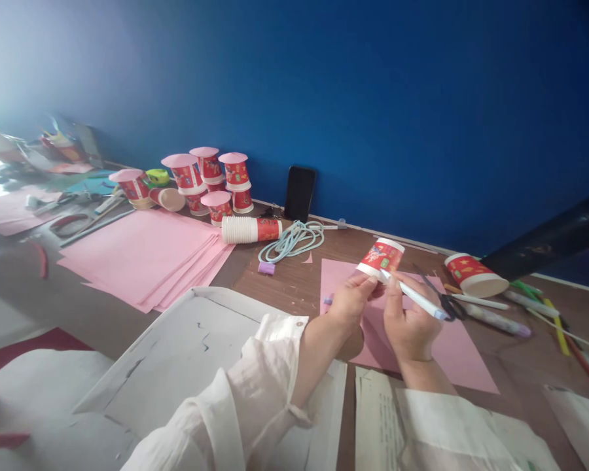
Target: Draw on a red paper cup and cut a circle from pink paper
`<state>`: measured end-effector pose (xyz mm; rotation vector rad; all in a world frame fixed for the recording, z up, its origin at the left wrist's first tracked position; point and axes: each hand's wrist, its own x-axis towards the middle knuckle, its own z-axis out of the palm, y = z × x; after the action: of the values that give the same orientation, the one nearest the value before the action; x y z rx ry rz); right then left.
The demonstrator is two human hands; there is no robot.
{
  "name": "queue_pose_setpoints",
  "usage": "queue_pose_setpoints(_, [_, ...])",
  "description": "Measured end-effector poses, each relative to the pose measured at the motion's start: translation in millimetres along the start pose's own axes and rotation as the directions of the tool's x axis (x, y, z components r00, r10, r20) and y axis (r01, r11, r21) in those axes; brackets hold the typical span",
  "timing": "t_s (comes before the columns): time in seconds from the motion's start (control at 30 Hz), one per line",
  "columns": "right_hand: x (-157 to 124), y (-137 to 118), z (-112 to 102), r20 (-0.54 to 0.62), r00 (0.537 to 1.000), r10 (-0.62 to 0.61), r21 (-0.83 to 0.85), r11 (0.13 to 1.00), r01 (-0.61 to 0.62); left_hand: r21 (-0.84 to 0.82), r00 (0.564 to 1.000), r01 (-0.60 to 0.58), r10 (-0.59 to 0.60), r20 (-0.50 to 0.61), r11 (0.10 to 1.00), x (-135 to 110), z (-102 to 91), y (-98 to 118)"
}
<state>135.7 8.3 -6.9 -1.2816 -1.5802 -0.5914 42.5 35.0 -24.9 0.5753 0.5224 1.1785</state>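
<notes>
My left hand pinches the white rim of a red paper cup, which tilts on its side above a pink sheet. A white marker with a pale blue end is in my right hand; its other end points at the cup's rim. Whether the tip touches the cup I cannot tell. Just beyond the right hand are black-handled scissors, partly hidden by the hand and marker. Another red paper cup lies on its side at the right.
Red cups topped with pink discs stand along the blue wall. Before them lie nested cups, a pale blue cord and stacked pink paper. A phone leans on the wall. A white box lid sits by my left arm.
</notes>
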Motion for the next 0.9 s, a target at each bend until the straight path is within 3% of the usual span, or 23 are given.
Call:
queue_pose_setpoints(0.4, [-1.3, -1.8, -2.4, 0.032, 0.998, 0.048, 0.012, 0.999, -0.048, 0.045, 0.999, -0.043, 0.044, -0.024, 0.998, -1.4, 1.9, 3.3])
queue_pose_setpoints(0.63, [-0.2, -0.4, -0.9, 0.009, 1.0, 0.013, 0.039, 0.999, -0.013, 0.015, 1.0, -0.016, 0.016, -0.015, 1.0, -1.6, 1.8, 2.5])
queue_pose_setpoints(0.9, [1.3, 2.7, 0.3, 0.045, 0.996, 0.082, 0.047, 0.995, -0.084, 0.116, 0.999, -0.034, 0.036, -0.009, 0.993, -1.1, -0.2, 1.0])
